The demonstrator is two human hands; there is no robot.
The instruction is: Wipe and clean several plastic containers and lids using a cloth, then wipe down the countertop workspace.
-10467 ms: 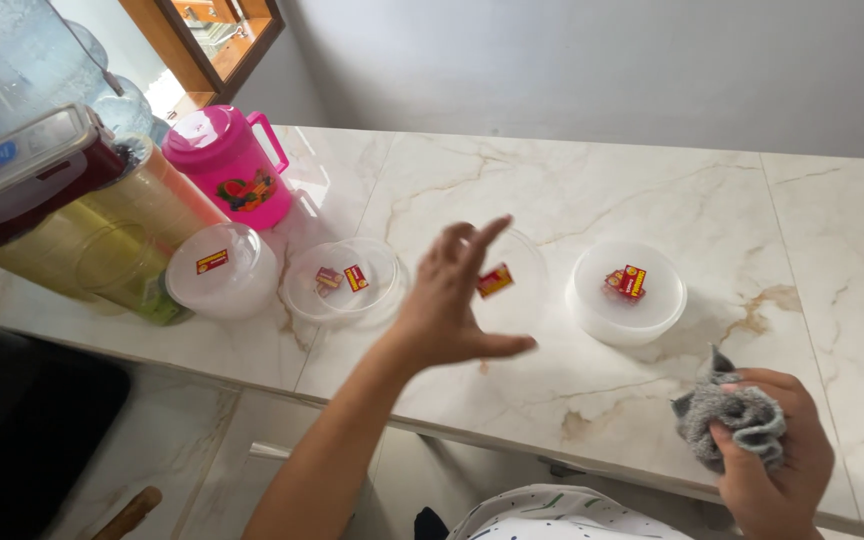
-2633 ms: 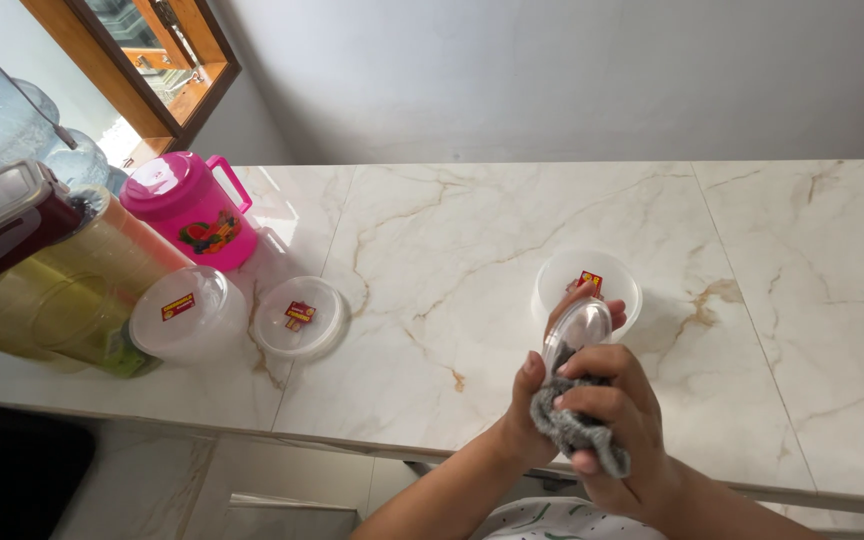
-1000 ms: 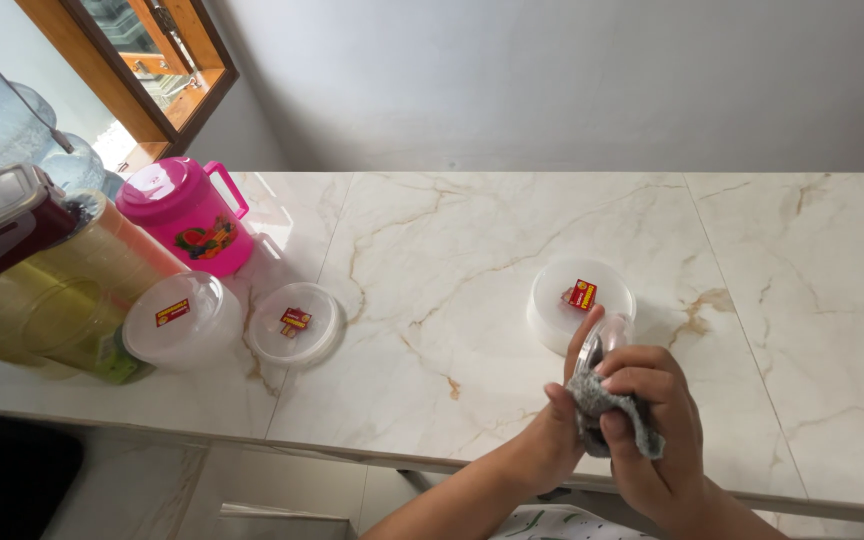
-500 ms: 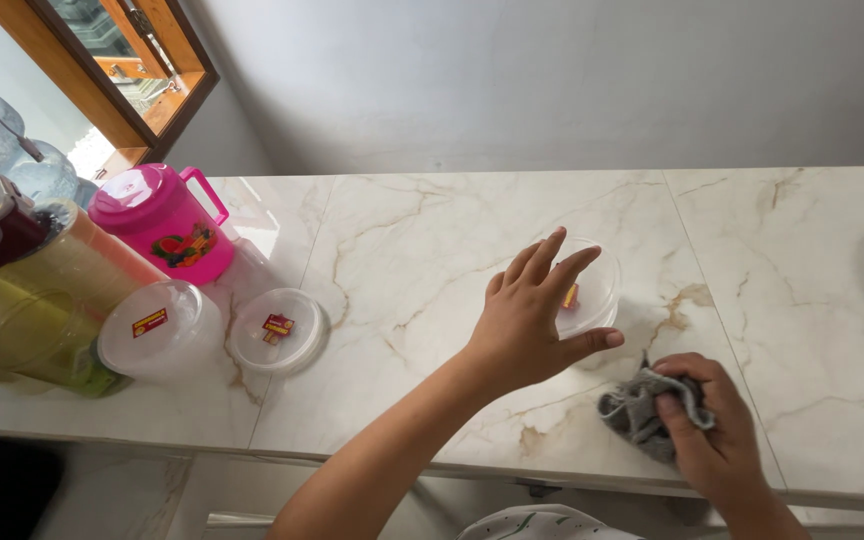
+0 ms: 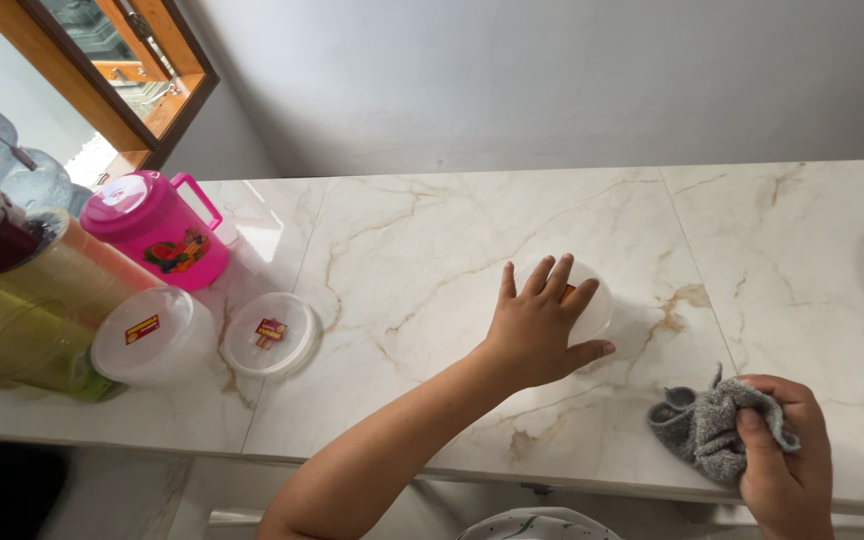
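Resting flat, left hand (image 5: 537,330) splays over round tub (image 5: 592,305); right hand (image 5: 787,460) clenches cloth (image 5: 702,430).

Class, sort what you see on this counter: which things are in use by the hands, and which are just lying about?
In use:
left hand on round clear container
right hand gripping grey cloth

Lying about:
pink jug
two lidded containers
stacked tubs

A worktop (image 5: 432,230) spans the frame. At its left edge stand stacked tubs (image 5: 42,320), with a jug (image 5: 157,235) just behind them. Two lidded containers (image 5: 152,335) (image 5: 272,333) sit side by side right of the tubs. Centre-right, the left hand (image 5: 537,325) lies on another container (image 5: 592,305) (mostly hidden). At lower right, the right hand (image 5: 787,460) holds a cloth (image 5: 702,430) on the worktop's front edge.
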